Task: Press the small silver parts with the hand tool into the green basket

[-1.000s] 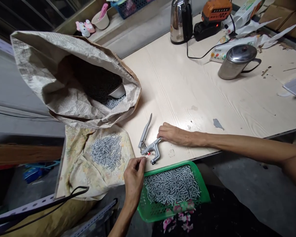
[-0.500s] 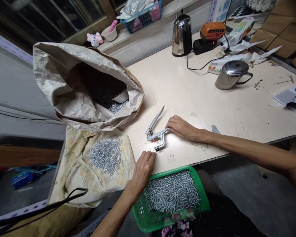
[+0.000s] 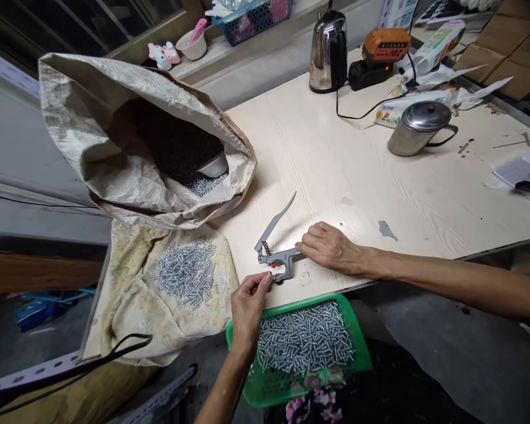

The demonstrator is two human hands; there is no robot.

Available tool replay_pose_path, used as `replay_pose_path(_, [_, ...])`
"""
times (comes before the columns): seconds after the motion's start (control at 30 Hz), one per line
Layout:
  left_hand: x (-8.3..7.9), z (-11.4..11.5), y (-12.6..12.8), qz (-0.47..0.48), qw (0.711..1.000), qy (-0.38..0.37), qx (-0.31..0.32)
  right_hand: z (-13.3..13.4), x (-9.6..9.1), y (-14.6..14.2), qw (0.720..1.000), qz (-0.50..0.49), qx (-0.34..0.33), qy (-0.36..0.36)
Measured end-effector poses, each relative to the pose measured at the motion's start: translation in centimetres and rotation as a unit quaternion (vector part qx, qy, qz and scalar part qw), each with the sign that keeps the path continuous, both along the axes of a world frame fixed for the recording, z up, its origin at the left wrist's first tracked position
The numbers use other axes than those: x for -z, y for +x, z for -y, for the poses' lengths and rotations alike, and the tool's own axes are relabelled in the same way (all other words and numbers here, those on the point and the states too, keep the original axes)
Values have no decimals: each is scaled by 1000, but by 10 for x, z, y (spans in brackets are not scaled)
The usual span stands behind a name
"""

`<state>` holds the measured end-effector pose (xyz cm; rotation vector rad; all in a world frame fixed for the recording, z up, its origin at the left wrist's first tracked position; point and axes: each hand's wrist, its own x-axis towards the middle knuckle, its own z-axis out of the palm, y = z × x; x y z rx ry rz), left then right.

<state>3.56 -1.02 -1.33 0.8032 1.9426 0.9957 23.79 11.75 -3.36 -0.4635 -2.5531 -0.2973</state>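
A pair of grey snap-fastener pliers stands at the table's front edge, its jaws towards me and one long handle raised at an angle. My right hand is closed round the end of the other handle. At the jaw end, my left hand has thumb and forefinger pinched together; whatever they hold is too small to make out. A red part shows inside the jaw. Just below, a green basket full of small silvery screws rests at my lap.
A heap of screws lies on a patterned cloth at the left. Behind it a large sack gapes with a metal scoop inside. Further back are a kettle, an orange battery on a charger and a lidded metal mug.
My left hand has turned and its thumb and forefinger now pinch at the jaws. The pliers and my right hand have shifted slightly towards me. The view has moved a little.
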Motion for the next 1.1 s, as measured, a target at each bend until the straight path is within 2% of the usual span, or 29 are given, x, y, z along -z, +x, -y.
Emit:
replay_pose_path(0.13, [6, -1, 3, -21, 1000, 16, 5, 3, -4, 2, 1000, -11, 3, 21])
replay_pose_path(0.33, [6, -9, 2, -61, 997, -1, 37, 3, -1, 1, 1000, 3, 11, -8])
replay_pose_path(0.5, [1, -14, -13, -48, 990, -91, 91, 6, 12, -5, 998, 10, 13, -58])
replay_pose_path(0.63, [-4, -13, -25, -14, 973, -183, 143, 18, 23, -12, 993, 32, -1, -116])
replay_pose_path(0.77, [-7, -8, -29, -35, 960, -206, 187, 27, 17, -9, 978, 73, -29, -194])
replay_pose_path(0.93, [-8, -3, -28, -54, 960, -199, 188, 9, 1, 4, 958, 53, -50, -276])
replay_pose_path(1.1, [-8, -2, -27, -51, 963, -201, 172, -17, 0, 6, 944, 94, -42, -314])
